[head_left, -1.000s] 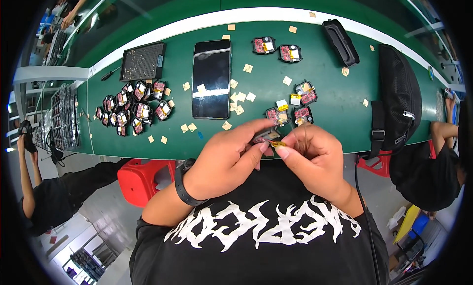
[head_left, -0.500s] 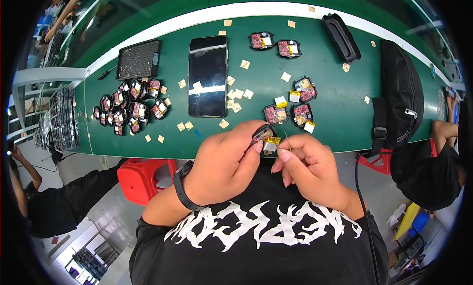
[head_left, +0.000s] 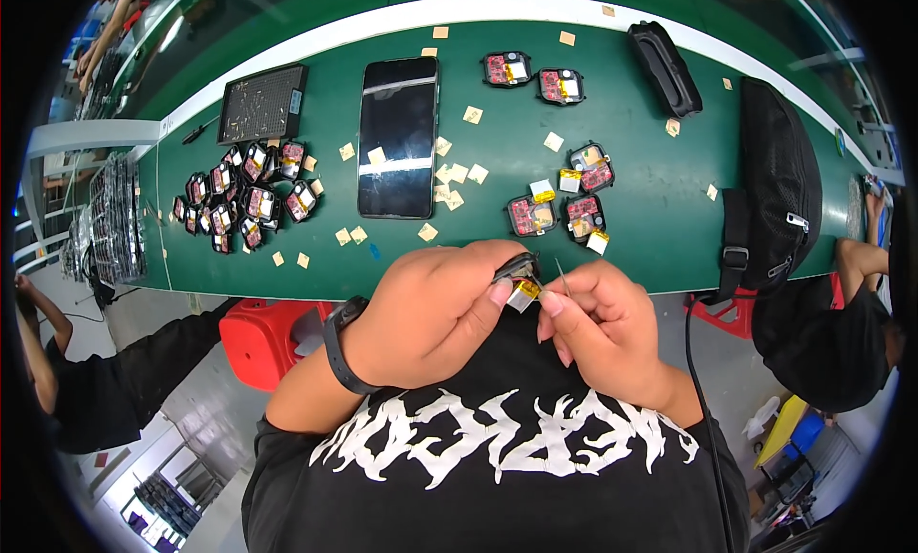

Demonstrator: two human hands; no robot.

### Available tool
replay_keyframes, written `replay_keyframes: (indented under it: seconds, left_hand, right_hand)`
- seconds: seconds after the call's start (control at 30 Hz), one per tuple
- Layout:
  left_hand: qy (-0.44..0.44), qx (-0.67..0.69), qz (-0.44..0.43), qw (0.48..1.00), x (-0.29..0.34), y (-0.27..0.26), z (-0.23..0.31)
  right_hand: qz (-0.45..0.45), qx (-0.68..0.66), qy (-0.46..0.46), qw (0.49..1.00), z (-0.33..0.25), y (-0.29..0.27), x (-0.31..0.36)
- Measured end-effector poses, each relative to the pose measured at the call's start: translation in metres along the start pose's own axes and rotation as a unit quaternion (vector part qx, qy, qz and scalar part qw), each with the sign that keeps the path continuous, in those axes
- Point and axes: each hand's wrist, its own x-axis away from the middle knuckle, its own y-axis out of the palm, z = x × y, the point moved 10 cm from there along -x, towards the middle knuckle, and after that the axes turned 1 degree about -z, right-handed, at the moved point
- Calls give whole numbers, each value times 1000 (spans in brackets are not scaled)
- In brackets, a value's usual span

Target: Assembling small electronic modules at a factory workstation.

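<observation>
My left hand (head_left: 430,304) is closed around a black watch case (head_left: 517,265) at the table's near edge. A small silver battery (head_left: 522,296) with yellow tape hangs out of the case beside my left thumb. My right hand (head_left: 598,319) is closed, thumb and forefinger pinched close to the battery. A thin pointed metal tool (head_left: 562,277) sticks up from between its fingers; most of it is hidden. Just beyond my hands, three open watch cases (head_left: 531,216) lie with red circuit boards and batteries showing. Fingers cover much of the held case's inside.
On the green table (head_left: 316,190) a black phone (head_left: 399,137) lies among scattered beige paper squares (head_left: 472,115). To the left are a pile of watch cases (head_left: 258,201) and a black tray (head_left: 263,104). Two more cases (head_left: 561,86), an oblong case (head_left: 665,70) and a black bag (head_left: 779,180) lie farther right.
The held case has tilted, so less of its inside shows, and the battery sits slightly lower. My right fingertips stay close to it. The whole view has shifted a little.
</observation>
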Motion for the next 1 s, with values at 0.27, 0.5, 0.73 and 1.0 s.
replay_keyframes:
  seconds: [0.27,0.5,0.73,1.0]
  left_hand:
    - [-157,298,-25,941,12,13,-27]
    - [-192,298,-47,934,10,14,-22]
    - [-149,268,-34,951,8,6,-13]
    - [-124,167,-20,978,9,7,-11]
  right_hand:
    - [-24,27,-98,995,-7,0,0]
    - [-16,199,-272,942,-54,0,2]
    - [2,291,-291,912,-75,4,2]
    - [22,19,-74,997,-30,-2,-1]
